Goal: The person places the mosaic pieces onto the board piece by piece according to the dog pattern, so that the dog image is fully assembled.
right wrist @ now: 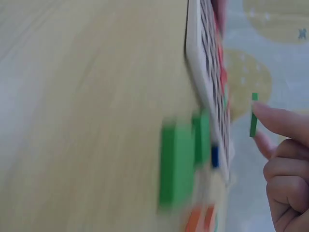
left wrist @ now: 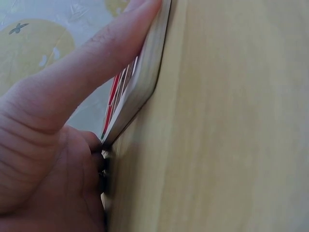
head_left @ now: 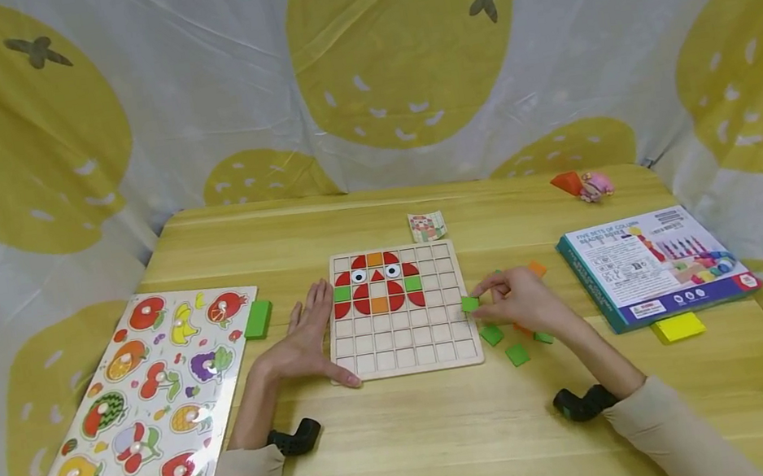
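A wooden grid board (head_left: 404, 340) lies mid-table, its upper cells filled with red, orange and green tiles and two eye tiles (head_left: 392, 271). Along its left edge rests my left hand (head_left: 298, 351), fingers straight and thumb (left wrist: 82, 67) laid over the near left corner. My right hand (head_left: 520, 301) pinches a green square tile (right wrist: 253, 116) between thumb and fingertip, above the table by the board's right edge. Loose green tiles (head_left: 517, 354) and an orange tile (head_left: 537, 269) lie beneath and around this hand.
Behind the board lies a small pattern card (head_left: 427, 226). At left, a fruit puzzle board (head_left: 140, 406) lies with a green block (head_left: 258, 320) beside it. To the right are a boxed set (head_left: 655, 263), a yellow block (head_left: 679, 327) and small toys (head_left: 594, 186).
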`<state>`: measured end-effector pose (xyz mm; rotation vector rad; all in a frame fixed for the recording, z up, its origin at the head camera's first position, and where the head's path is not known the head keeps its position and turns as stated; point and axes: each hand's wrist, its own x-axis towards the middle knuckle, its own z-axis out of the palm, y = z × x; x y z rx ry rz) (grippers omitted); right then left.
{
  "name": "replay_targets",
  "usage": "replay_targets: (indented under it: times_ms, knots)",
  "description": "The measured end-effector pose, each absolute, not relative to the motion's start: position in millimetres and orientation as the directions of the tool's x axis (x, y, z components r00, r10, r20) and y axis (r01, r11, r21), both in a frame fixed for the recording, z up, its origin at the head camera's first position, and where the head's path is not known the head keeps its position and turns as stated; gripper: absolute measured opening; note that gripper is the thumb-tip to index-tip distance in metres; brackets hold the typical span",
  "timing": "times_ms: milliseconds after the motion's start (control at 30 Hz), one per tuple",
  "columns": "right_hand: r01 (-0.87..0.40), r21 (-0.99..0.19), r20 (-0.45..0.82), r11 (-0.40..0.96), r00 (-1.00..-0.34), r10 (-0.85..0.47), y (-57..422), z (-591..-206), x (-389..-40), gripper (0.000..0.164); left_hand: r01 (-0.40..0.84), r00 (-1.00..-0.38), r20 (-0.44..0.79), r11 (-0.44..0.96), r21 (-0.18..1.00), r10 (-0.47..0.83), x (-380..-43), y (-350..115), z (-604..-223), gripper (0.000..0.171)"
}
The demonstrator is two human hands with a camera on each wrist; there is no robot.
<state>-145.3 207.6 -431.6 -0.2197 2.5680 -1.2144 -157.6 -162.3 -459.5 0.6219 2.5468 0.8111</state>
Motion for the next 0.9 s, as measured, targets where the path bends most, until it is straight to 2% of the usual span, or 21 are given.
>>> replay_targets:
  times_ms: [233, 400, 600, 900]
  knots:
    - [-0.021, -0.785, -0.191, 0.620, -0.942, -0.274, 131.4, -429.0, -152.2, 0.019, 0.291, -0.824, -0.229, 0.735, 0.613, 0.518, -157.9, -160.7, -461.5, 0.153]
    - [-0.024, -0.775, -0.180, 0.631, -0.949, -0.257, 94.0, -435.3, -154.6, 0.020, 0.294, -0.824, -0.227, 0.735, 0.611, 0.519, -157.7, -160.2, -462.3, 0.153]
    - [-0.019, -0.771, -0.168, 0.636, -0.958, -0.232, 81.9, -439.1, -156.7, 0.021, 0.289, -0.824, -0.236, 0.740, 0.608, 0.515, -156.7, -160.0, -460.6, 0.152]
    - [-0.008, -0.800, -0.193, 0.600, -0.943, -0.271, 83.8, -442.0, -164.0, 0.020, 0.289, -0.826, -0.236, 0.745, 0.601, 0.511, -155.7, -162.3, -458.0, 0.153]
